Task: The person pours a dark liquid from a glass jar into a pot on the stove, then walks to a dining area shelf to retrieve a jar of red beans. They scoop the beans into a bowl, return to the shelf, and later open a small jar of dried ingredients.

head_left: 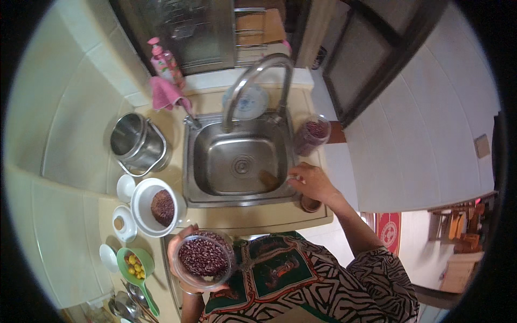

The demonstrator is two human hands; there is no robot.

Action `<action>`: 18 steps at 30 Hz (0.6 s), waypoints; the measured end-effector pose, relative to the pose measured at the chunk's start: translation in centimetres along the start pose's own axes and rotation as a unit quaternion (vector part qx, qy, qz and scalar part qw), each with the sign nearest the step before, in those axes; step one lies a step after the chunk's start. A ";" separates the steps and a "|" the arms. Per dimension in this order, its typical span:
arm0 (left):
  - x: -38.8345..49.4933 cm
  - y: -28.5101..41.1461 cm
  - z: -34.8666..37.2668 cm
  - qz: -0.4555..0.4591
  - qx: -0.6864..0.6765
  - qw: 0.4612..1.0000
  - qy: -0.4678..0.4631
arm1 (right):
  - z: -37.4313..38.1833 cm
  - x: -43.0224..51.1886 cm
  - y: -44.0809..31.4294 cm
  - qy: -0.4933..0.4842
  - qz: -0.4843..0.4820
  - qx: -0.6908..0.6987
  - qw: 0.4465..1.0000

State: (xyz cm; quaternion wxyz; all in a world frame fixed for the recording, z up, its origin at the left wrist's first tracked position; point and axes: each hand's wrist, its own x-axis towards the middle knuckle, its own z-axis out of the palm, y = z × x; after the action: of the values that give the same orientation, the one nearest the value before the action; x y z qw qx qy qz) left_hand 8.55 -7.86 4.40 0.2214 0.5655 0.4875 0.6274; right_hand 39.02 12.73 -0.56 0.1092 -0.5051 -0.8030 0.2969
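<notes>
My left hand [176, 258] grips a clear jar [231, 248] in front of my body, its open mouth facing up. Dark purple-red grains [203, 256] fill much of it. Over the sink's right rim, my right hand [313, 181] has its fingers curled around a small pale object [296, 177], too blurred to name. Below that hand a small brown round container or lid [310, 203] sits on the counter, partly covered by the wrist. Left of the jar stands a white pot [138, 214] holding dark and brownish grains [163, 208].
A steel sink [226, 169] with an arched faucet [258, 68] lies ahead. Right of it stands another clear jar of reddish beans [313, 135]. To the left are a steel pail [139, 141], a white lid [124, 224], and a green strainer [147, 262] with yellow fruit.
</notes>
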 end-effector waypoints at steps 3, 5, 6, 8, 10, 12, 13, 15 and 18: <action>1.5 -0.8 2.3 -0.036 0.034 0.998 -0.028 | -0.1 -4.4 5.1 0.014 0.024 -0.085 0.996; 2.1 -0.8 4.0 -0.033 0.018 0.998 -0.049 | 0.9 -6.2 6.9 -0.035 0.014 -0.095 0.995; 2.3 -0.9 4.8 -0.031 -0.002 0.998 -0.056 | 1.8 -7.1 7.3 -0.028 -0.008 -0.118 0.993; 2.4 -0.9 6.6 -0.045 -0.046 0.996 -0.066 | 3.1 -7.9 8.1 -0.051 -0.034 -0.141 0.988; 1.8 -0.4 8.3 -0.061 -0.002 0.996 -0.061 | 4.3 -8.2 8.6 -0.031 -0.070 -0.160 0.984; 1.3 -0.2 9.8 -0.081 -0.004 0.995 -0.052 | 5.0 -8.2 9.2 -0.011 -0.111 -0.161 0.981; 1.2 -0.2 10.3 -0.075 0.007 0.995 -0.058 | 5.3 -8.3 9.5 -0.024 -0.105 -0.167 0.980; 0.8 0.1 11.1 -0.041 0.018 0.997 -0.068 | 5.6 -8.1 9.7 -0.043 -0.106 -0.179 0.977; 0.2 0.6 12.3 -0.078 -0.001 0.996 -0.040 | 4.9 -7.9 9.9 -0.056 -0.119 -0.148 0.980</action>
State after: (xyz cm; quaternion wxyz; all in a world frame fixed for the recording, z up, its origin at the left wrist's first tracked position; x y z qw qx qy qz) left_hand 20.03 -3.51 3.61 0.2898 0.5502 0.5203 0.5853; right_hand 47.79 7.11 -9.28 0.0228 -0.3992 -0.8973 0.1868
